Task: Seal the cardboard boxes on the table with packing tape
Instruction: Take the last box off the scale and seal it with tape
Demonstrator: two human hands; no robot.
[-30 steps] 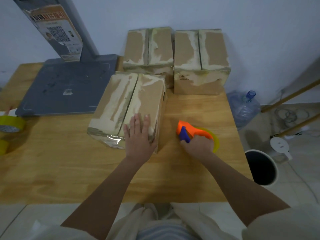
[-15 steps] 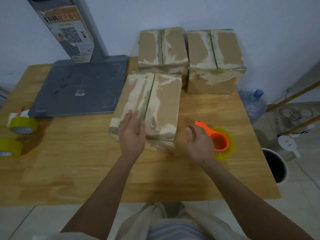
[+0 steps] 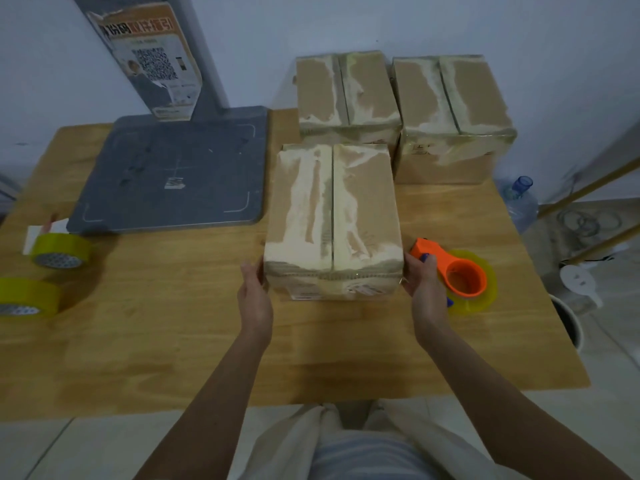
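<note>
The nearest cardboard box [image 3: 332, 220] is stood mid-tabletop [image 3: 173, 341]; its near corners are pressed between the left hand [image 3: 254, 296] and right hand [image 3: 424, 285], fingers straight; the orange tape dispenser [image 3: 460, 275] is laid just beside the right hand.

Browns, yellows and one bright orange

Between the hands, the cardboard box [image 3: 332, 220] is tan with whitish torn streaks (its two neighbours beyond look alike); right of the right hand [image 3: 424, 289] an orange tape dispenser [image 3: 457, 271] holds yellowish tape; the table [image 3: 173, 323] is honey-coloured wood grain.
</note>
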